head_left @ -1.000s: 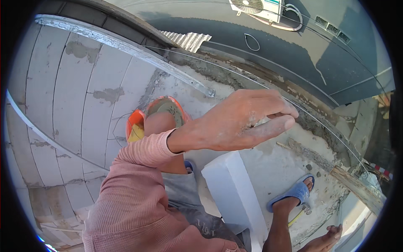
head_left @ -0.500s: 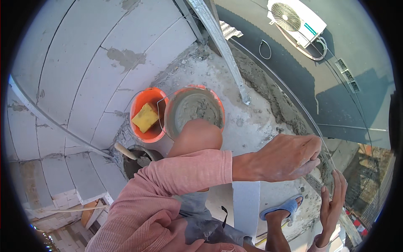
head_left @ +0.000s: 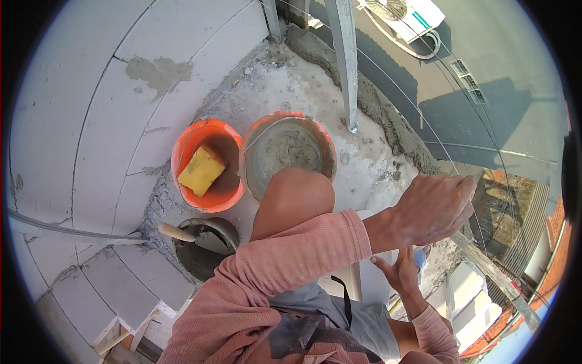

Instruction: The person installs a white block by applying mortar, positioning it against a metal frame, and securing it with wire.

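Observation:
My left hand [head_left: 433,207] is closed in a fist at the right, its arm in a pink sleeve stretched across the view. A thin line [head_left: 438,141] passes at the fist; what the fingers hold, if anything, is hidden. Below the left wrist is my right hand [head_left: 402,274], thumb out and fingers stretched, partly covered by the left arm. Beyond my bent knee stands a bucket [head_left: 332,151] of wet grey mortar [head_left: 290,145]. Left of it, an orange bucket [head_left: 234,159] contains a yellow sponge [head_left: 203,171]. A wooden handle [head_left: 176,232] sticks out of a dark bucket [head_left: 197,264].
A wall of pale blocks [head_left: 103,145] rises at the left. An upright metal post [head_left: 347,67] stands on the rough concrete ledge [head_left: 364,151]. Past its edge lie a lower grey surface [head_left: 479,121] and an air-conditioner unit [head_left: 415,18]. Light blocks [head_left: 470,291] lie at lower right.
My view has shifted and turned. My right hand has come left, from the line at the far right to beneath my left wrist. My left fist stays closed by the line.

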### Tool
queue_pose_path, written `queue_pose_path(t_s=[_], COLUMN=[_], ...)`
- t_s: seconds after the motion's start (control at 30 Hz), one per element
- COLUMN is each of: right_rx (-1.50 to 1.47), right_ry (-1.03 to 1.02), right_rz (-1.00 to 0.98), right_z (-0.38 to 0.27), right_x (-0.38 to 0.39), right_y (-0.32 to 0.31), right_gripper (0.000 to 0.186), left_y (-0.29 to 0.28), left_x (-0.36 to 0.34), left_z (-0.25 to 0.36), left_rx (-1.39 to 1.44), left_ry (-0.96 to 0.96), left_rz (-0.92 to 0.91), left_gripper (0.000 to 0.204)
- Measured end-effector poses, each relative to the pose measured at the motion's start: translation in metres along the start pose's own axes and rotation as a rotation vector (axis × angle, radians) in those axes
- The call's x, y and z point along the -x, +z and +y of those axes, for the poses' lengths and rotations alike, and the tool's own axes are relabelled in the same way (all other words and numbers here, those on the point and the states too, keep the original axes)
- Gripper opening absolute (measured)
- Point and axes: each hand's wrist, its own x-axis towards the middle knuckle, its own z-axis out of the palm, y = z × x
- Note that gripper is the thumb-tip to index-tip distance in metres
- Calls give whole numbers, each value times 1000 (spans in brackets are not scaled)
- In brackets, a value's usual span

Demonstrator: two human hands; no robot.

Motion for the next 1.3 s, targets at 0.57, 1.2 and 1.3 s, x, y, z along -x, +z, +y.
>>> queue_pose_path(t_s=[0.57,1.2,1.3], right_rx=[229,-117,-217], right_ry=[44,321,443], right_rz=[431,-151,-378], right_z=[37,42,87], right_x=[38,74,78], right_y=[115,17,-16], right_gripper=[115,111,90], left_y=[-7,18,19], left_x=[8,67,77], left_z=[9,140,139], left_rx=[-536,-92,-61], left_ry=[-388,-1148,-1096], left_rz=[-699,-28,-148], left_gripper=[32,39,41])
